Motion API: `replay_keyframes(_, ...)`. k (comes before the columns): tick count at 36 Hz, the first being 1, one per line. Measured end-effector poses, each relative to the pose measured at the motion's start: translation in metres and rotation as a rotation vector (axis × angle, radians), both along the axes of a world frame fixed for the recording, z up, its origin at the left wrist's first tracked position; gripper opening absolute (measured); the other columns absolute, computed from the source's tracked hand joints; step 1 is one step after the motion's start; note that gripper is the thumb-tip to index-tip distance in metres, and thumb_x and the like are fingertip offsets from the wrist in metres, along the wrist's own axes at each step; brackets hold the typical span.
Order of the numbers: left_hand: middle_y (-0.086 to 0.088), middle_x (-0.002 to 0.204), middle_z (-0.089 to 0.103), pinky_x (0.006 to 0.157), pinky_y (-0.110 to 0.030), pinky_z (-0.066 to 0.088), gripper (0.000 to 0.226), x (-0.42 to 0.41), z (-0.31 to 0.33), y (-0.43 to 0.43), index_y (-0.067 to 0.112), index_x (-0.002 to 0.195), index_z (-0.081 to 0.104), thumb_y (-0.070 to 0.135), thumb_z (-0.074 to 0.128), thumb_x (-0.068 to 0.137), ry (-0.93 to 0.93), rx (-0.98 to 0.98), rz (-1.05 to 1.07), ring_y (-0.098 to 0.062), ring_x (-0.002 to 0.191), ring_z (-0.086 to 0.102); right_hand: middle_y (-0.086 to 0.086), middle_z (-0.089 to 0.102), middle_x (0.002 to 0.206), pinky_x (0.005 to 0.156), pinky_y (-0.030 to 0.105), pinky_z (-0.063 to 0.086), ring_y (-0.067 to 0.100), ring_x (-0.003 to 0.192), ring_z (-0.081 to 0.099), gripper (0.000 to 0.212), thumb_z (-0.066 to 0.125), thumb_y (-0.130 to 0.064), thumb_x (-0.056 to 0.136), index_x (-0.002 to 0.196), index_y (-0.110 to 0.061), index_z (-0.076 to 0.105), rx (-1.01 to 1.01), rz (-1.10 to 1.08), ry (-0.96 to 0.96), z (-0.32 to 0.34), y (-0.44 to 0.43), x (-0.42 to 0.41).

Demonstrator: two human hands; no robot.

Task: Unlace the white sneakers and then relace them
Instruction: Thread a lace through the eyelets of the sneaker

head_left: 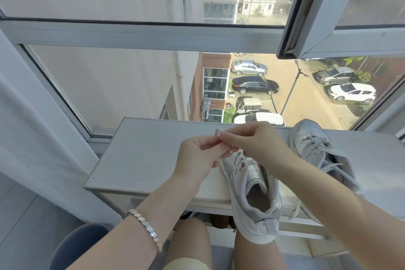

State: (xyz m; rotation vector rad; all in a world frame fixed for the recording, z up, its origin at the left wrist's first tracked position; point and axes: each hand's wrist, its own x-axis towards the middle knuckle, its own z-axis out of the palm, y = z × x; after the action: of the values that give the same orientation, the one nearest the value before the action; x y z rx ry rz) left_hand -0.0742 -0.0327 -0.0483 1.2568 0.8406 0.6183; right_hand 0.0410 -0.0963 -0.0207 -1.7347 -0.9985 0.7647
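Two white sneakers lie on a white table by the window. The near sneaker points away from me, its heel hanging over the table's front edge. My left hand and my right hand meet just above its toe, and both pinch the end of a white lace, whose tip sticks up between the fingertips. The second sneaker lies at the right behind my right forearm, laced, with loose lace ends trailing toward the front edge.
A large window rises right behind the table, with an open sash at the upper right. A dark round stool or bin stands low at the left. My knees are under the table's front edge.
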Motion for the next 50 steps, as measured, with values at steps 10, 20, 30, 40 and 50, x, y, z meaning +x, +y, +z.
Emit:
replay_keyframes(10,0.001,0.064,0.066,0.05,-0.015,0.046,0.011,-0.002,-0.022,0.005,0.01,0.075,0.065,0.007,0.065,0.086,-0.045,-0.252,0.174,-0.006,0.061,0.064,0.005,0.059,0.112,0.08,0.028,0.046,0.019,0.101,0.055,0.041,0.06,-0.032,0.085,0.119,-0.011,0.054,-0.476,0.081,-0.704,-0.018,-0.013,-0.006)
replay_keyframes(20,-0.007,0.07,0.066,0.056,-0.017,0.053,0.016,0.01,-0.045,-0.009,0.004,0.071,0.064,-0.007,0.065,0.081,-0.068,-0.228,0.211,-0.012,0.061,0.065,-0.002,0.064,0.111,0.074,0.017,0.043,0.014,0.1,0.058,0.04,0.057,-0.014,0.077,0.116,-0.018,0.062,-0.411,0.14,-0.606,-0.025,-0.035,-0.006)
replay_keyframes(30,0.005,0.062,0.07,0.065,-0.015,0.052,0.018,0.002,-0.058,-0.007,0.015,0.069,0.067,0.002,0.068,0.082,0.009,0.087,0.132,-0.003,0.063,0.065,-0.021,0.044,0.089,0.069,0.016,0.026,0.001,0.084,0.042,0.03,0.054,-0.041,0.089,0.119,-0.038,0.058,-0.29,0.028,-0.69,-0.042,-0.036,-0.007)
replay_keyframes(40,0.015,0.052,0.058,0.054,-0.006,0.039,0.024,0.002,-0.06,0.008,0.023,0.063,0.064,0.006,0.076,0.075,0.139,0.279,0.027,0.006,0.051,0.051,-0.02,0.047,0.09,0.072,0.018,0.03,0.0,0.084,0.041,0.031,0.053,-0.037,0.089,0.12,-0.041,0.058,-0.304,0.032,-0.667,-0.048,-0.036,-0.005)
replay_keyframes(50,0.013,0.063,0.051,0.058,-0.006,0.035,0.004,0.003,-0.055,0.014,0.014,0.08,0.071,0.012,0.069,0.082,0.283,0.553,-0.147,-0.001,0.059,0.046,-0.016,0.061,0.11,0.081,0.018,0.034,0.003,0.101,0.052,0.031,0.051,-0.035,0.091,0.12,-0.041,0.058,-0.319,0.036,-0.654,-0.047,-0.037,-0.006)
